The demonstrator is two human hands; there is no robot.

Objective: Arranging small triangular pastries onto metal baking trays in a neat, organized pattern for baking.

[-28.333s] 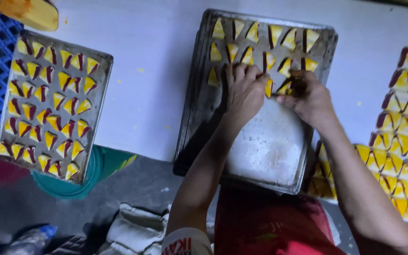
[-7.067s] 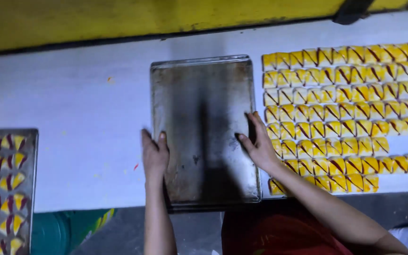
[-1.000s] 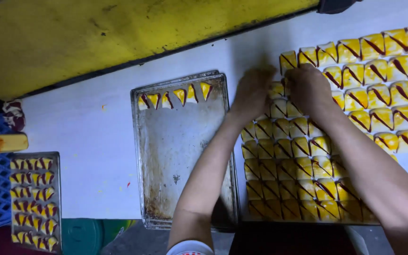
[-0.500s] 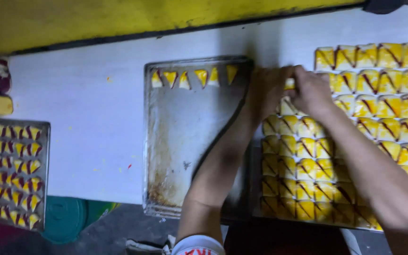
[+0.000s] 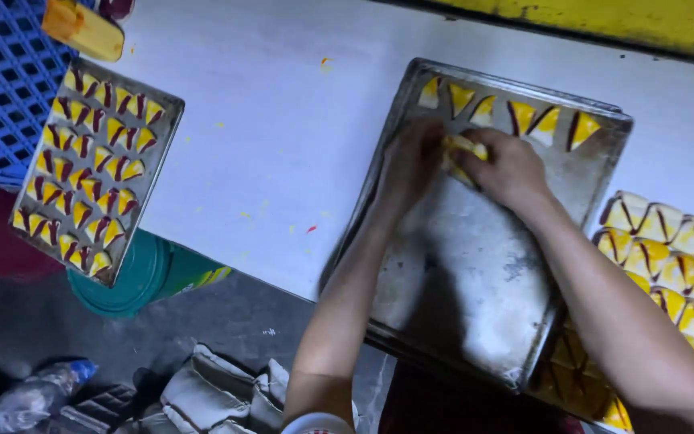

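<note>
Pastry pieces [image 5: 463, 154] between both hands, over tray [image 5: 475, 273].

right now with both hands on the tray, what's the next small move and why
Probably set the yellow pieces down just below the top row and spread them into a second row. Both the left hand and right hand are bunched over a small cluster there, one row of triangles already lines the far edge, and the rest of the metal tray is bare.

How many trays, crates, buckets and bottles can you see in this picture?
Grey metal baking trays: 2
Blue plastic lattice crate: 1
Green round bucket: 1
Clear plastic bottle: 1
Total: 5
</note>
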